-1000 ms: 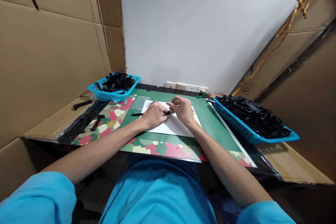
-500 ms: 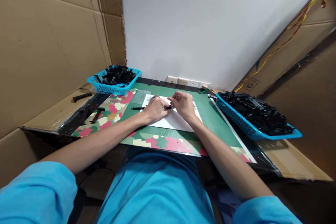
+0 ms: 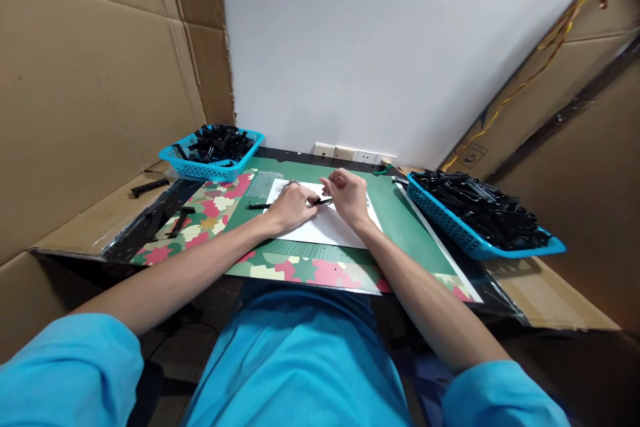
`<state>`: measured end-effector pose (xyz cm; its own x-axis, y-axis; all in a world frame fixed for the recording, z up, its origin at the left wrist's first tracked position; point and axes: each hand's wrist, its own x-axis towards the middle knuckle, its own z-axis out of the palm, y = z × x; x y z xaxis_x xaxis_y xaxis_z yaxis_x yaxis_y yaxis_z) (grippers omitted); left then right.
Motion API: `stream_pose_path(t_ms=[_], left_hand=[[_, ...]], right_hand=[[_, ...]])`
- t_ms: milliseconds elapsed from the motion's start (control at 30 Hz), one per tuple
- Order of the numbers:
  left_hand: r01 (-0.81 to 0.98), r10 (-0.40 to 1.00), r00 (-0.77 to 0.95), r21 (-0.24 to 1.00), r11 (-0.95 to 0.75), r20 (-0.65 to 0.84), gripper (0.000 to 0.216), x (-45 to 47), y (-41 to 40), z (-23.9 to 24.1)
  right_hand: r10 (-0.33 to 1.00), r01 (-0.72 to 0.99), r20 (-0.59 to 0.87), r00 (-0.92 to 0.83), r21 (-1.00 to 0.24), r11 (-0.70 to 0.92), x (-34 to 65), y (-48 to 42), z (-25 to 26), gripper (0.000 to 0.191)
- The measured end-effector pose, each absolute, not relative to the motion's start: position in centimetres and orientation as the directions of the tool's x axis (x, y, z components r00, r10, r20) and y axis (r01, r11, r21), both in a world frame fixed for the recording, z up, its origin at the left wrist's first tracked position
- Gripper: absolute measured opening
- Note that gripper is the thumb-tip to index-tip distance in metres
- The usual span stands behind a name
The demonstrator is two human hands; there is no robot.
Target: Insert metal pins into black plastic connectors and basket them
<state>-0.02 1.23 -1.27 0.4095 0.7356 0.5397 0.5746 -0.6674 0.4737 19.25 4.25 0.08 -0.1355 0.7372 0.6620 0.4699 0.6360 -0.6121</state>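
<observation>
My left hand (image 3: 294, 207) rests low over a white sheet (image 3: 320, 232), its fingers closed on a small black plastic part (image 3: 324, 201) that sticks out to the right. Just right of it, my right hand (image 3: 347, 197) is raised slightly, thumb and fingertips pinched together; whatever is between them is too small to make out. Behind my left hand lies a pile of tiny dark metal pieces (image 3: 289, 184). Another black part (image 3: 259, 206) lies to the left of that hand, at the sheet's edge.
A blue basket (image 3: 200, 170) heaped with black parts stands back left, and another blue basket (image 3: 450, 223) stands right. Loose black parts (image 3: 181, 220) lie on the patterned left side. A clear plastic bag (image 3: 263, 183) lies behind the sheet. Wall sockets (image 3: 345, 154) line the back.
My right hand has lifted slightly away from the black part, leaving more of it showing. The left hand keeps its hold. The whole view has shifted a little.
</observation>
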Motion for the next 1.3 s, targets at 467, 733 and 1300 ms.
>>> stream_pose_path(t_ms=[467, 733, 1300], left_hand=[[0.595, 0.686, 0.182, 0.477, -0.647, 0.705, 0.029, -0.7, 1.2, -0.2], [0.472, 0.687, 0.137, 0.563, -0.679, 0.713, 0.026, -0.6, 1.4, 0.0], [0.433, 0.658, 0.372, 0.504, -0.747, 0.654, 0.049, -0.6, 1.0, -0.2]], right_hand=[[0.775, 0.242, 0.519, -0.362, -0.75, 0.615, 24.6, 6.0, 2.6, 0.048], [0.752, 0.402, 0.491, -0.439, -0.642, 0.653, 25.3, 3.8, 4.1, 0.031], [0.761, 0.983, 0.649, 0.01, -0.147, 0.112, 50.2, -1.4, 10.9, 0.027]])
